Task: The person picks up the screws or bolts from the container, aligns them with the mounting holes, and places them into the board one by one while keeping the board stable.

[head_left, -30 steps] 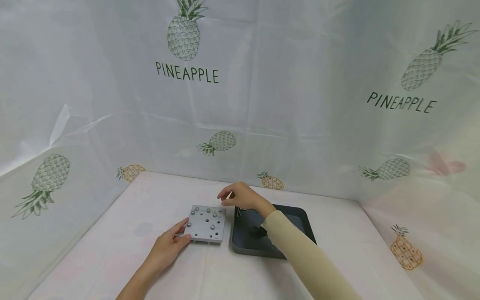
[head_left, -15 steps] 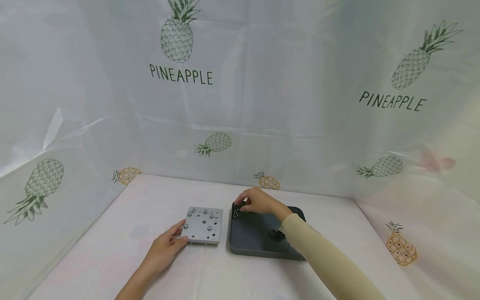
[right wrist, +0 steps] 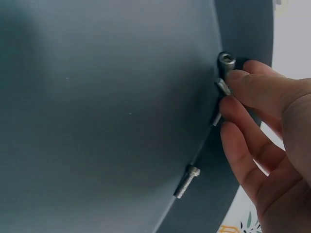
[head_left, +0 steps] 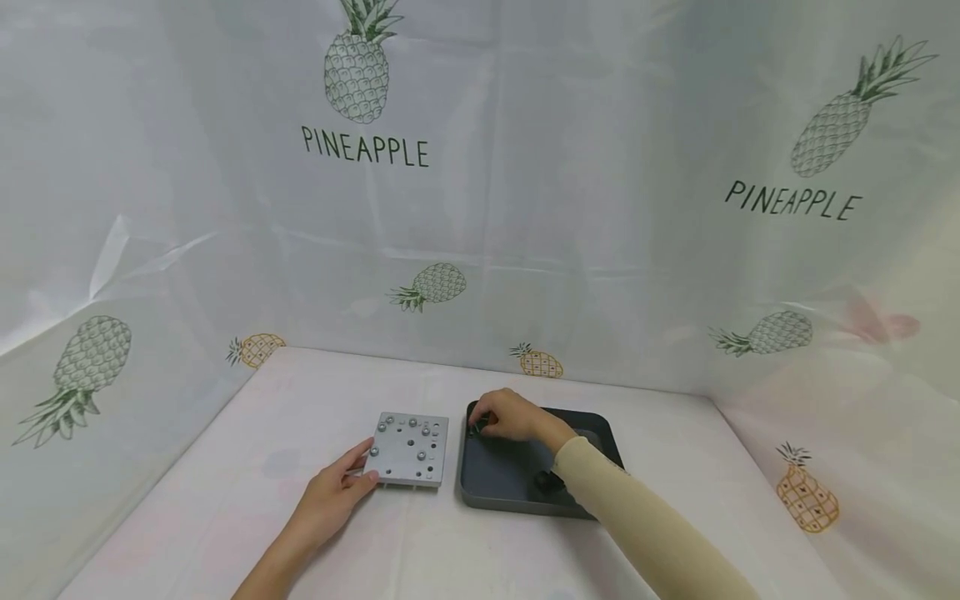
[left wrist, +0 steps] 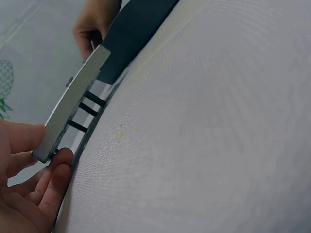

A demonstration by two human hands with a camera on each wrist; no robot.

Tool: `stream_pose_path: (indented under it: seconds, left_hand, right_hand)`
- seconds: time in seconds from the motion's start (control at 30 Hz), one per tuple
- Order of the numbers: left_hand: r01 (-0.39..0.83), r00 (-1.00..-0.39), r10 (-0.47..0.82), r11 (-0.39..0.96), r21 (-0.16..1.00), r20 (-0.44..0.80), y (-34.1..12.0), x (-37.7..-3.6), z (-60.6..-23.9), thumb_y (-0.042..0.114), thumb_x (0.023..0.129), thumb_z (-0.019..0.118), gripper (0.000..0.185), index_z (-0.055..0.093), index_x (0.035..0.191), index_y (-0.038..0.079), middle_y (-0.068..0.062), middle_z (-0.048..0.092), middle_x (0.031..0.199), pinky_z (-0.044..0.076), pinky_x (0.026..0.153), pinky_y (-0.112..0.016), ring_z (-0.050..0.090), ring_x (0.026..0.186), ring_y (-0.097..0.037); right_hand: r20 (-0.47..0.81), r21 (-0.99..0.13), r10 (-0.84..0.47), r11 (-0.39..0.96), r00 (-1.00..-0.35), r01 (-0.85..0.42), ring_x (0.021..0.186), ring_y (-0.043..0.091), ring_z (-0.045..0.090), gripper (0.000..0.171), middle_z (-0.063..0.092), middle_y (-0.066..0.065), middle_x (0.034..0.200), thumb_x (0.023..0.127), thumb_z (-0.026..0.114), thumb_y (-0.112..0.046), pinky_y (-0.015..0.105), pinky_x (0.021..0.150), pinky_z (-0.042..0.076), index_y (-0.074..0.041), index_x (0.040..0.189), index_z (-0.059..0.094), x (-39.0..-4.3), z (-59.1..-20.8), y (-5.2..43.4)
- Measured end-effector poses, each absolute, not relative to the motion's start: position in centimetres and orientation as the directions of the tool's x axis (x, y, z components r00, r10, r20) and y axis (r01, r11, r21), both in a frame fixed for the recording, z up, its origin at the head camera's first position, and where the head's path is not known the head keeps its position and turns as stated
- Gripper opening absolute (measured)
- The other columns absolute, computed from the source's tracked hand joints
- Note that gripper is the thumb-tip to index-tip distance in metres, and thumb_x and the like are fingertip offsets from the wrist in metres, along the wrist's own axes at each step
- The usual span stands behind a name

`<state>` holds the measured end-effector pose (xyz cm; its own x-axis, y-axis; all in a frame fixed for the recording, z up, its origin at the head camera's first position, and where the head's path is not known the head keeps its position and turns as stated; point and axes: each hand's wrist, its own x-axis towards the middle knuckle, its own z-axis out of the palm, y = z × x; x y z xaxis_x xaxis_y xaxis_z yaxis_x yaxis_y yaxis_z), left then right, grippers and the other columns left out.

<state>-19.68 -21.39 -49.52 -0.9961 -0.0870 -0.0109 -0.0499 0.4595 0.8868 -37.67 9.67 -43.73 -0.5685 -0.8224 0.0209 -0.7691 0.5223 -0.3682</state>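
My left hand (head_left: pixel 333 498) grips the left edge of a square metal plate (head_left: pixel 393 457), thumb on one face and fingers curled under the other. Several socket-head screws (head_left: pixel 422 456) sit in holes in the plate, and dark shanks (left wrist: pixel 87 109) stick out below it in the left wrist view. My right hand (head_left: pixel 517 417) reaches into the far left corner of a dark tray (head_left: pixel 498 503). Its thumb and fingertips pinch at a socket-head screw (right wrist: pixel 226 60) by the tray wall, partly hiding it. Another screw (right wrist: pixel 222 86) lies under the fingertips.
A loose screw (right wrist: pixel 187 182) lies along the tray's inner edge. Farther right in the tray is a small black object (head_left: pixel 547 482), partly behind the sleeve (head_left: pixel 622 508). A pineapple-print sheet (head_left: pixel 525 233) hangs behind the pale table.
My right hand has moved right from beside the plate into the tray's corner and lowered, fingers closing at the screws. My left hand still holds the plate in place.
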Motion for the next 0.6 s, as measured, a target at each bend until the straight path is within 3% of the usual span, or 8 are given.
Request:
stream_pose_path:
  seconds: [0.37, 0.6]
  left_hand:
    - [-0.043, -0.996, -0.088, 0.463, 0.885, -0.003, -21.36, -19.74, -49.55, 0.030, 0.104, 0.071, 0.065, 0.046, 0.162, 0.014, -0.023, 0.061, 0.147, 0.044, 0.111, -0.062, 0.071, 0.113, -0.021]
    - [-0.058, -0.995, -0.100, 0.447, 0.893, -0.014, -21.22, -19.74, -49.53, 0.028, 0.104, 0.071, 0.064, 0.046, 0.162, 0.015, -0.023, 0.060, 0.148, 0.047, 0.108, -0.059, 0.071, 0.110, -0.017]
  right_hand:
    - [0.009, -0.309, -0.813, 0.552, -0.582, -0.775, 0.089, 0.015, 0.067, 0.020, 0.068, 0.007, 0.119, 0.093, 0.080, -0.001, 0.026, 0.083, 0.056, -0.007, 0.112, 0.080, -37.42, -44.22, 9.24]
    - [0.011, -0.278, -0.809, 0.562, -0.588, -0.779, 0.088, 0.009, 0.063, 0.017, 0.067, 0.001, 0.114, 0.092, 0.082, -0.003, 0.024, 0.081, 0.056, -0.013, 0.105, 0.082, -37.45, -44.61, 9.14]
